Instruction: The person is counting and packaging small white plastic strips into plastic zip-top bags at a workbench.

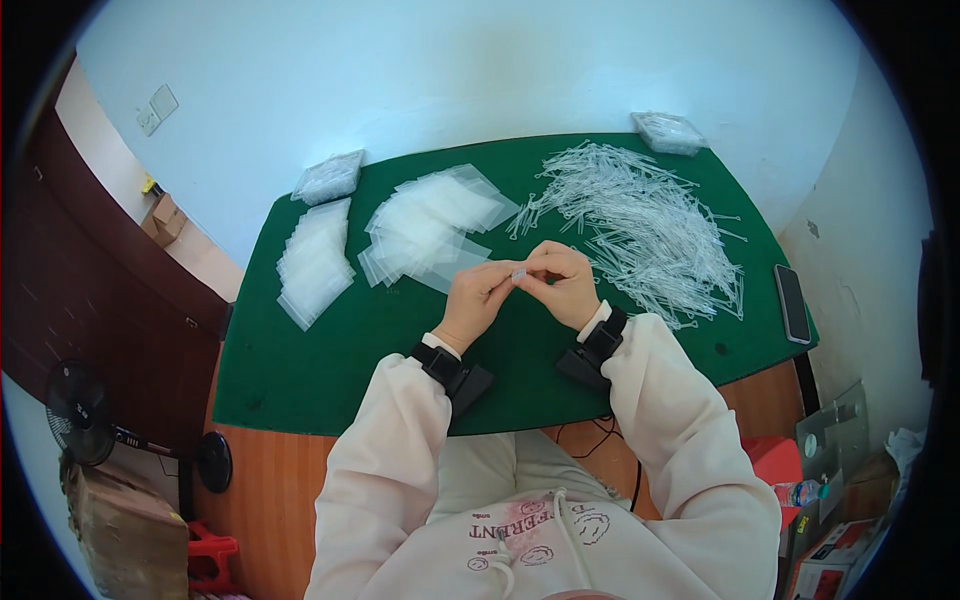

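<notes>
A wooden bench (270, 480) is covered over most of its top by a green mat (330, 360). On the mat's left part lies a stack of clear plastic bags (315, 262), and just beside it a looser, fanned heap of the same bags (430, 225). A wide scatter of thin clear plastic sticks (645, 225) fills the right part. Two full clear packets sit at the far edge, one on the left (328, 177), one on the right (668, 131). A dark phone (792, 303) lies at the right edge.
</notes>
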Available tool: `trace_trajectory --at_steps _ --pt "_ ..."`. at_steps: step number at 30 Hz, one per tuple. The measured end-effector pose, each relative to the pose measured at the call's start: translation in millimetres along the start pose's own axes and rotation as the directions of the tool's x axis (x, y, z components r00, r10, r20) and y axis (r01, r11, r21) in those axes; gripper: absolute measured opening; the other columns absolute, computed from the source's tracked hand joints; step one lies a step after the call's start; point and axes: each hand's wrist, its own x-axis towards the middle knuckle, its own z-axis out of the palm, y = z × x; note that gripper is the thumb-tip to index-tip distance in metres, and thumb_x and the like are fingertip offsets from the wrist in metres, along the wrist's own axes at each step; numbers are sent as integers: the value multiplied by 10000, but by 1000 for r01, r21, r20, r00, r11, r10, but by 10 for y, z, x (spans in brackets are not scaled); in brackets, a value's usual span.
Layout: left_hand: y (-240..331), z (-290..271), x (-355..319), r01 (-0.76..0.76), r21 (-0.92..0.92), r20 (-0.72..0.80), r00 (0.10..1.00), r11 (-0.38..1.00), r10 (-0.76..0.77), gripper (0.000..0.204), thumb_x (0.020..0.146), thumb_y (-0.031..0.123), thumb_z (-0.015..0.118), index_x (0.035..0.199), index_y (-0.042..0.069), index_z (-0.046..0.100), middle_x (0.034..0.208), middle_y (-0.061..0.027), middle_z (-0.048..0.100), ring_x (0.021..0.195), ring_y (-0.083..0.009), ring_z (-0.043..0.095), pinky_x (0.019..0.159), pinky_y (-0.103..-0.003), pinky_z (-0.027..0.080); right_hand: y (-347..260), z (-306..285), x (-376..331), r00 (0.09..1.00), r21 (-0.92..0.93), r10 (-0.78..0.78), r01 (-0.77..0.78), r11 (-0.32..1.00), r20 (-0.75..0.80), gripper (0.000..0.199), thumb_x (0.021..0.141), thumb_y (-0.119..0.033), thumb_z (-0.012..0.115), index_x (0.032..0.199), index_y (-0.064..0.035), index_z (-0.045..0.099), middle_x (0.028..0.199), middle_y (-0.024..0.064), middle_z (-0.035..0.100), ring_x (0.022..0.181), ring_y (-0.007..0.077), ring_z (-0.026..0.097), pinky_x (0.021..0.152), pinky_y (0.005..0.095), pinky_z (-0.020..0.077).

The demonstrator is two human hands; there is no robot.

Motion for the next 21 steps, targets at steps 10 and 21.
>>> trace_trajectory --at_steps 10,21 --pt "45 -20 25 -25 -23 -22 999 999 24 174 787 36 585 951 52 641 878 -122 644 742 -264 623 637 -290 485 -56 2 22 999 -59 -33 33 998 1 113 690 -3 693 797 -23 661 691 9 536 541 50 440 473 186 328" --pt "1 9 4 -22 3 -28 999 1000 22 142 786 53 594 920 28 633 853 -129 640 723 -281 615 622 -304 482 -50 5 3 999 -1 36 -36 999 -15 96 701 2 687 788 -25 660 712 18 551 555 53 459 488 188 341"
